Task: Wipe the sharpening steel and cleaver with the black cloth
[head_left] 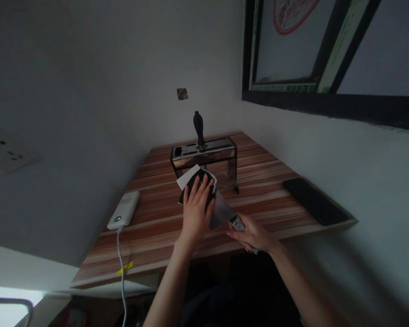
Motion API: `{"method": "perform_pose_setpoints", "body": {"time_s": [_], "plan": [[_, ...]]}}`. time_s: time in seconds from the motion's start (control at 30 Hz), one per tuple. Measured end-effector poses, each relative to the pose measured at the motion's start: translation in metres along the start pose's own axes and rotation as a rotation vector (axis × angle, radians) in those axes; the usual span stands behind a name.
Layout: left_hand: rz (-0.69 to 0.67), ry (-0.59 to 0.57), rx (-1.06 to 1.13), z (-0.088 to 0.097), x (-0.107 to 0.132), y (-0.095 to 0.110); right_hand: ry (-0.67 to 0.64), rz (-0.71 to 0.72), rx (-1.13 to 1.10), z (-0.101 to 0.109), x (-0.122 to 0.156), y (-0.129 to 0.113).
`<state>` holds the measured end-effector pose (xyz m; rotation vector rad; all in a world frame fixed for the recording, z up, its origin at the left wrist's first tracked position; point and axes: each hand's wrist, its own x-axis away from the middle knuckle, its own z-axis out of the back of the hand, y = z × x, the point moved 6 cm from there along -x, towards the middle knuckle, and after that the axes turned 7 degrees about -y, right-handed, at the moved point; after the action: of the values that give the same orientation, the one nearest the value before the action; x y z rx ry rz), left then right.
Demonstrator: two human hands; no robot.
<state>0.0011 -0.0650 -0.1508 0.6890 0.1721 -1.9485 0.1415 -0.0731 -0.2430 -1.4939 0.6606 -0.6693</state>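
Observation:
My right hand (247, 232) is wrapped round the handle (237, 223) of a wide-bladed kitchen knife, a cleaver (221, 210), whose blade points up and to the left. Over the far part of the blade lies a black-and-white folded piece (188, 178); whether it is cloth or card I cannot tell. My left hand (198, 202) holds this piece against the blade, fingers slightly spread over its top. Just behind stands a knife block (218, 146) with a metal top and see-through front. One black handle (198, 125) sticks upright out of its slots.
A white power bank (124, 210) with a white cable lies on the wooden table (259, 181) at the left. At the right edge rests a black phone (313, 200). Walls border the table, with a dark-framed window (327, 97) on the right.

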Motion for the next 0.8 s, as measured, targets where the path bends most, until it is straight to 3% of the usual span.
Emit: {"method": "perform_pose_setpoints", "body": {"time_s": [0.53, 0.8], "plan": [[-0.121, -0.209, 0.1, -0.038, 0.058, 0.058, 0.049, 0.0, 0.057, 0.003, 0.003, -0.002], [-0.126, -0.258, 0.129, -0.04, 0.062, 0.059, 0.041, -0.005, 0.052, 0.003, 0.003, 0.001]]}}
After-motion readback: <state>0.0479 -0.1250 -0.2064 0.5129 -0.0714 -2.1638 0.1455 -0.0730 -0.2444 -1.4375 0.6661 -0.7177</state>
